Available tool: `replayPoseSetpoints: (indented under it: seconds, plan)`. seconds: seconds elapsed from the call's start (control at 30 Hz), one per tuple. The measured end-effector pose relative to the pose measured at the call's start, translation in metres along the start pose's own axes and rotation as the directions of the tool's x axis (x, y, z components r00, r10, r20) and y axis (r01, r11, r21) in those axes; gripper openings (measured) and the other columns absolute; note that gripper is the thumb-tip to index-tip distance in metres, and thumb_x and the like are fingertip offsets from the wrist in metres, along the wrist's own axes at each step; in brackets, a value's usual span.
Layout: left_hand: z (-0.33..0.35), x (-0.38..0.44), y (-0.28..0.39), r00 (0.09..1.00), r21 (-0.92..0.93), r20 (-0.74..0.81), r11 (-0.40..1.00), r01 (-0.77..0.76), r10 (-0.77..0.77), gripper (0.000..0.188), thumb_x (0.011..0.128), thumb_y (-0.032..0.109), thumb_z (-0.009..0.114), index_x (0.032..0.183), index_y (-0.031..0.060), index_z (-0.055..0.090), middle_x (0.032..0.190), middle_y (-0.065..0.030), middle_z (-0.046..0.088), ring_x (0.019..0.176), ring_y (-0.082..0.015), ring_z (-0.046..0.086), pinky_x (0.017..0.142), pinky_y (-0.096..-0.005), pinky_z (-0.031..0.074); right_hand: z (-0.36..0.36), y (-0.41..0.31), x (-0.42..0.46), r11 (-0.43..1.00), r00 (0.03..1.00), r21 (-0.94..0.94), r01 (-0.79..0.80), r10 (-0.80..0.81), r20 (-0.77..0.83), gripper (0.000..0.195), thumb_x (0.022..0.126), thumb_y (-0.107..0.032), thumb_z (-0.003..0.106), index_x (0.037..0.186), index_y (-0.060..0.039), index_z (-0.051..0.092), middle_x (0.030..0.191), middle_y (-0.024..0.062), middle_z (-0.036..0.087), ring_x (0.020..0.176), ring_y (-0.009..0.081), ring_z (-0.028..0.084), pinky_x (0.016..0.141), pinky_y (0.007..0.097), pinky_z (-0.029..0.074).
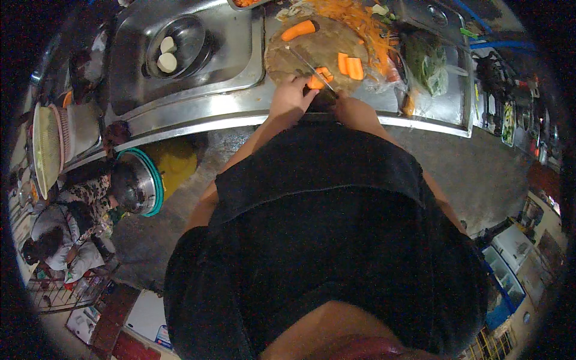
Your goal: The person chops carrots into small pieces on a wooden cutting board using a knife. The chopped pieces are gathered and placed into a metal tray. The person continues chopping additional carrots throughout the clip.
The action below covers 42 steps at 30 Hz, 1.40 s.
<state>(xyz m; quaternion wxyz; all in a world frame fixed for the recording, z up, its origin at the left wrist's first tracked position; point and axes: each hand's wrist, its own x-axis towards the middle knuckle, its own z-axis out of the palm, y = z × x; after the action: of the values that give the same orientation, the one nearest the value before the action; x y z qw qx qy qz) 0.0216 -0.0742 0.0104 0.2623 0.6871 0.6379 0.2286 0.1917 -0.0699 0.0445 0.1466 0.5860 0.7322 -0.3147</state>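
My left hand [291,95] holds a short carrot piece [317,79] against the round chopping board [288,58]. A knife [308,65] lies across that piece, its handle in my right hand [353,110]. Two cut carrot chunks [354,68] rest on the board to the right of the knife. A longer peeled carrot [299,30] lies near the board's far edge. Orange carrot peelings [380,42] are heaped beyond and to the right of the board. How deep the blade sits in the carrot cannot be made out.
Left of the board, a metal pan [191,33] with two pale peeled pieces [167,62] stands in the steel sink [229,67]. A plastic bag of greens [432,67] lies at the right. Baskets [45,148] stand far left; another person [51,240] is at the lower left.
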Motion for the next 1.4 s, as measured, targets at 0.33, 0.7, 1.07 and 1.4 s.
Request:
replayPoseSetpoints:
  seconds: [0.33,0.7,1.07,1.4]
  plan:
    - [-0.007,-0.001,0.003,0.999,0.002,0.014,0.999,0.040,-0.040,0.030,0.071,0.025,0.067,0.090,0.0026,0.061,0.090,-0.0149,0.059,0.087,-0.0316,0.055,0.076,-0.0390,0.044,-0.005,-0.003,-0.021,1.000,0.998,-0.022,0.007,-0.006,0.062,0.026,0.086,-0.020,0.036,0.105,-0.0039,0.041,0.085,0.0217,0.061,0.082,0.0379,0.060,0.068,0.0491,0.047]
    - [-0.009,0.000,0.002,0.998,0.006,0.060,1.000,0.025,-0.025,0.030,0.074,0.025,0.064,0.092,0.0021,0.060,0.092,-0.0162,0.058,0.087,-0.0329,0.055,0.076,-0.0390,0.044,0.005,-0.005,-0.001,1.000,0.996,0.004,-0.014,0.014,0.085,0.025,0.084,-0.017,0.036,0.102,-0.0018,0.044,0.090,0.0235,0.060,0.086,0.0375,0.060,0.071,0.0479,0.048]
    - [-0.005,-0.001,0.001,0.998,-0.006,0.022,0.998,0.057,-0.057,0.033,0.071,0.026,0.068,0.092,0.0026,0.060,0.089,-0.0146,0.059,0.084,-0.0314,0.056,0.074,-0.0385,0.045,0.012,0.001,-0.006,0.999,0.998,0.046,0.028,-0.025,-0.053,0.028,0.086,-0.023,0.041,0.103,-0.0021,0.044,0.081,0.0231,0.060,0.078,0.0394,0.059,0.067,0.0490,0.045]
    - [0.000,-0.007,-0.002,0.999,0.007,-0.050,1.000,-0.017,0.018,0.054,0.068,0.030,0.070,0.110,0.0020,0.052,0.101,-0.0187,0.053,0.093,-0.0342,0.054,0.080,-0.0392,0.044,0.003,0.024,-0.018,0.983,0.978,0.183,-0.027,0.064,-0.200,0.026,0.087,-0.024,0.043,0.097,-0.0008,0.044,0.080,0.0259,0.058,0.078,0.0427,0.056,0.068,0.0512,0.043]
